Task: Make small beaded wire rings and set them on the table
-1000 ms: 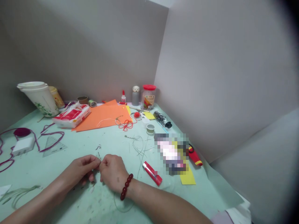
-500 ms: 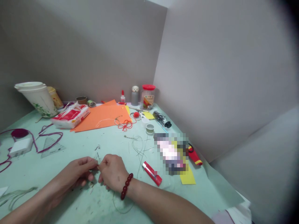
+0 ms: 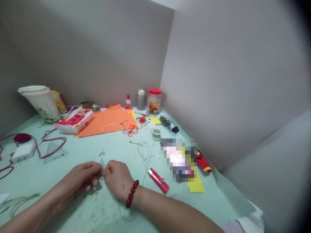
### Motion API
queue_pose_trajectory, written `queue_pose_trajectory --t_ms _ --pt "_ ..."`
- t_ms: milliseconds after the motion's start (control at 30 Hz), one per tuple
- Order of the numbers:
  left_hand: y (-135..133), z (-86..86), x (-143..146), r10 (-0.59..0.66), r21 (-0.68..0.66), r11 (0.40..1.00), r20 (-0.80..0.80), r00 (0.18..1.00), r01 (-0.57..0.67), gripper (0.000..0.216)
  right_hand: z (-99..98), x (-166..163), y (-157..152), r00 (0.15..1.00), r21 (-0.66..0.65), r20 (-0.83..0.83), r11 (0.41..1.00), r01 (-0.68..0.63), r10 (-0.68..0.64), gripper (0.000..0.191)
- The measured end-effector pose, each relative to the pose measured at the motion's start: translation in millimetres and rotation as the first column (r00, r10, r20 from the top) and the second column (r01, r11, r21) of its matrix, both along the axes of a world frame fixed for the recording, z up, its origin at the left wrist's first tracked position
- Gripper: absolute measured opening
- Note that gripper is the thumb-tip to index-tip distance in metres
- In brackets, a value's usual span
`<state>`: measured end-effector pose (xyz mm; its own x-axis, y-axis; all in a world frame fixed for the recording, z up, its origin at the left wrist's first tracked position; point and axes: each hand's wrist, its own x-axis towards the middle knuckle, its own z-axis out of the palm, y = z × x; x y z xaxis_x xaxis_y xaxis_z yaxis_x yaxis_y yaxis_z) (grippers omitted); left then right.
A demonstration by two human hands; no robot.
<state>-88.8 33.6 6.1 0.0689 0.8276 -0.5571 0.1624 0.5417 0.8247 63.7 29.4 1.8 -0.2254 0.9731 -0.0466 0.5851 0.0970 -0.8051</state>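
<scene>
My left hand (image 3: 84, 177) is closed in a pinch, thumb against forefinger, its tips touching my right hand (image 3: 118, 177). The right hand curls into a fist, with a dark red bead bracelet (image 3: 132, 194) on its wrist. Between the two hands a thin cord is gripped, mostly hidden by the fingers, with short ends sticking up. A strand of thin green cord (image 3: 120, 212) loops out on the table below my right wrist. Small dark scraps (image 3: 102, 152) lie just beyond the fingertips. To the right of my right hand lies a red lighter (image 3: 158, 180).
Further back are a spool (image 3: 156, 134), orange paper (image 3: 107, 121), red cord (image 3: 131, 130) and a tissue pack (image 3: 74, 120). On the left lie a white charger (image 3: 23, 152) and a set square (image 3: 54, 153). A red-lidded jar (image 3: 154, 103) stands near the wall.
Both hands keep nearly the same position, still pinched together. The whole view has shifted very slightly.
</scene>
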Motion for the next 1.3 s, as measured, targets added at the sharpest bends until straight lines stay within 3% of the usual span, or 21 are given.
queue_pose_trajectory --t_ms 333,667,900,1067,1300 --pt "-3 -0.6 1 -0.102 0.072 0.991 -0.137 0.985 0.113 0.042 -0.6 0 0 1.000 0.011 0.004 1.000 -0.008 0.008 0.018" --pt "-7 8.4 3 -0.079 0.050 0.995 -0.085 0.993 0.084 0.037 0.0 0 0 1.000 -0.001 -0.022 1.000 0.011 -0.011 0.017" --pt "-2 -0.3 3 -0.048 0.088 0.994 -0.161 0.986 0.063 0.042 2.7 2 -1 0.998 -0.025 -0.066 1.000 0.006 -0.008 0.014" --pt "-2 1.5 4 0.016 0.124 0.992 -0.075 0.997 -0.007 0.038 7.3 2 -2 0.997 -0.052 -0.078 0.999 -0.008 0.004 0.014" --pt "-5 10.3 8 0.038 0.065 0.997 0.053 0.998 -0.041 0.039 7.7 1 -2 0.996 -0.047 -0.084 0.999 -0.013 0.009 0.016"
